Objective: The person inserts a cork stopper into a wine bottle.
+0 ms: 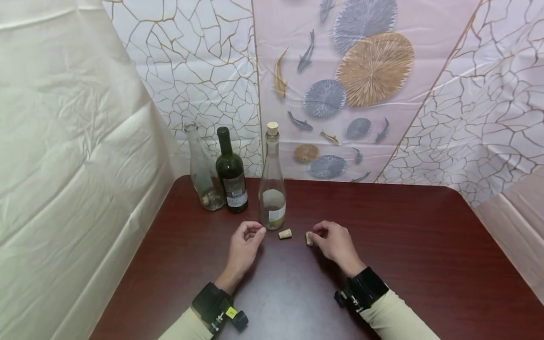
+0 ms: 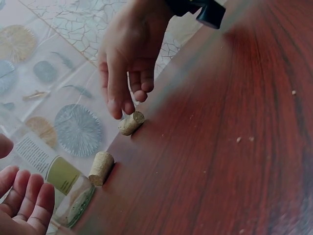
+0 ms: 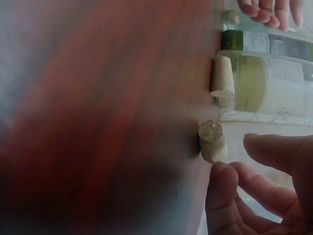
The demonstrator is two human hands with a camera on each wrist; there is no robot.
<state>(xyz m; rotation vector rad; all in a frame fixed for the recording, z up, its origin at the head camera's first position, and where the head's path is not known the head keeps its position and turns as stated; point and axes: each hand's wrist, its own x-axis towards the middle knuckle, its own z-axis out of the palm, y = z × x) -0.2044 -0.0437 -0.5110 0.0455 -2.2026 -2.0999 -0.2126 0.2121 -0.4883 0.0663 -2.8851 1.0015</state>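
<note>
Two corks lie on the table before a clear glass bottle (image 1: 272, 182) that has a cork stopper (image 1: 272, 128) in its neck. My right hand (image 1: 335, 243) is at the right cork (image 1: 309, 238). In the right wrist view a fingertip meets or nearly meets that cork (image 3: 213, 143), while the thumb (image 3: 274, 152) stands apart from it. Beside the bottle's base, left of the other cork (image 1: 285, 233), my left hand (image 1: 244, 250) holds nothing, its fingers loosely bent. The left wrist view shows both corks lying on their sides.
Behind and left of the stoppered bottle stand a dark green wine bottle (image 1: 233, 174) and another clear bottle (image 1: 201, 165), with what looks like a cork (image 1: 206, 200) inside its base. Patterned cloth (image 1: 323, 156) hangs behind the reddish-brown table (image 1: 403, 226). Pale cloth (image 1: 85, 165) hangs at the left.
</note>
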